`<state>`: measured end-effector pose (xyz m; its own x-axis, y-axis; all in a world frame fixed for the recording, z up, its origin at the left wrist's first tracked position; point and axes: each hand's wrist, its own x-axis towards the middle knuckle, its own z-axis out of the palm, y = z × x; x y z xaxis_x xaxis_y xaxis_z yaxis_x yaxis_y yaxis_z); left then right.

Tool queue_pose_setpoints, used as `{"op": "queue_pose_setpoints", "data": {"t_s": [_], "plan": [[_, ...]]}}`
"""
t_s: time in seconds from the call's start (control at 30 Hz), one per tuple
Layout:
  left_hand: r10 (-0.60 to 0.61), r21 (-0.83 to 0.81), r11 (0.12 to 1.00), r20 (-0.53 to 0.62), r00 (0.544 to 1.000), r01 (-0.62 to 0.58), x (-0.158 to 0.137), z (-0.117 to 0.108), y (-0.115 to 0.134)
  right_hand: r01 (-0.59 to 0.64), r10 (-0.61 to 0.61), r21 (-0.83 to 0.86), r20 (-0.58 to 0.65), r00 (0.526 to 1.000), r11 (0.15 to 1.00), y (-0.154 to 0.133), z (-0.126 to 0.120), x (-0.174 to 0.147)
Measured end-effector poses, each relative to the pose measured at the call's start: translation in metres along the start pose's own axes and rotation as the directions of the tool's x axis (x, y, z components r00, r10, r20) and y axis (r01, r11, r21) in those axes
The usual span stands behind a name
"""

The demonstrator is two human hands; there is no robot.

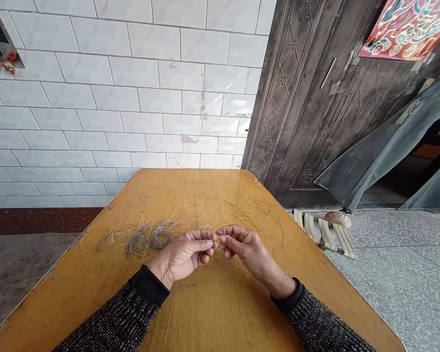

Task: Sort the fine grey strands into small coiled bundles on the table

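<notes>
Above the middle of the wooden table (pixel 220 313), my two hands meet almost fingertip to fingertip. My left hand (pixel 187 252) pinches thin wire (pixel 204 205) between thumb and fingers; a pale end of it sticks up beyond the fingertips. My right hand (pixel 245 249) is closed in a pinch too, on a small curved bit of the wire just below the fingertips. Coiled bundles of grey wire (pixel 160 235) lie just left of my left hand. Past my right hand, loose thin strands (pixel 253 209) spread over the tabletop.
White wall tiles (pixel 146 98) stand at the table's far end. A dark carved door (pixel 300 98) with a grey curtain (pixel 374 142) is at the right. Beside the table's right edge, a low strapped stool (pixel 326 233) stands on the floor near a round object (pixel 339 219).
</notes>
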<state>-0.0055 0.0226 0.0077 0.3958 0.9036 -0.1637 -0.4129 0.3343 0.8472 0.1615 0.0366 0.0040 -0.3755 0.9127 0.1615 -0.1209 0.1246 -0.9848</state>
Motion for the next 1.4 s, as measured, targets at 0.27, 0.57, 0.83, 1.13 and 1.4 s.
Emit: {"op": "queue_pose_setpoints", "data": {"t_s": [0.27,0.57,0.83,1.13,1.4], "plan": [[0.043,0.035,0.998,0.04,0.998,-0.045,-0.001,-0.001,0.003,0.01,-0.009,0.086,-0.01,1.0,0.996,-0.002,0.001,-0.001],[0.053,0.043,0.997,0.092,0.994,-0.057,-0.001,-0.006,0.005,-0.013,0.008,0.133,0.031,0.999,0.991,0.0,-0.003,0.001],[0.058,-0.095,0.994,0.03,0.998,-0.055,0.003,-0.007,0.003,-0.08,0.052,0.202,0.142,0.989,0.976,-0.002,-0.009,-0.001],[0.081,-0.094,0.992,-0.032,0.996,-0.084,0.003,-0.006,0.001,-0.101,0.05,0.235,0.212,0.976,0.967,0.003,-0.007,-0.001],[0.122,-0.014,0.992,-0.139,0.983,-0.125,0.004,-0.003,0.0,-0.068,0.035,0.195,0.165,0.986,0.978,0.005,-0.005,-0.001]]}}
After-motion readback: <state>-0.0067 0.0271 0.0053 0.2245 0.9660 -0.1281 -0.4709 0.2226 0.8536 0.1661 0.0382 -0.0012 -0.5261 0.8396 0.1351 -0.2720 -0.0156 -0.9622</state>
